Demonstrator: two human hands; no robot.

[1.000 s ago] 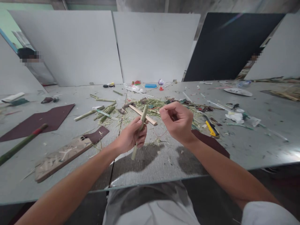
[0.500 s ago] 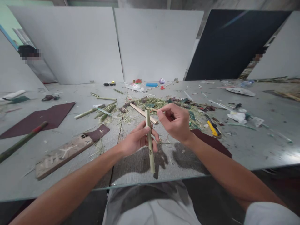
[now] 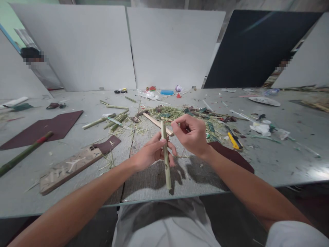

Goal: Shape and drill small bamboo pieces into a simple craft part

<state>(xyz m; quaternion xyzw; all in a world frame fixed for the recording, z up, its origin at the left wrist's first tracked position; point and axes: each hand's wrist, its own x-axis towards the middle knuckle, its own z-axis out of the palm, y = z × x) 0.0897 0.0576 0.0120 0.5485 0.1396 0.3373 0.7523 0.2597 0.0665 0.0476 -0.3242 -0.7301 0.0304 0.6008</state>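
Note:
My left hand (image 3: 151,152) grips a short green bamboo stick (image 3: 166,161) at its middle and holds it almost upright over the near part of the grey table (image 3: 77,192). My right hand (image 3: 191,133) hovers just right of the stick's top end, fingers curled and pinched together; what it pinches is too small to make out. Behind both hands lies a heap of green shavings and scraps (image 3: 177,115), with a pale wooden strip (image 3: 156,124) across it.
Several cut bamboo pieces (image 3: 113,121) lie left of the heap. A long green pole (image 3: 23,154) and a flat board (image 3: 74,164) lie at the left, a dark red sheet (image 3: 43,127) beyond. A yellow utility knife (image 3: 232,140) lies right. White and black panels stand behind.
The bamboo stick has turned from tilted to nearly upright in my left hand, which moved slightly right. My right hand has stayed close to the stick's top.

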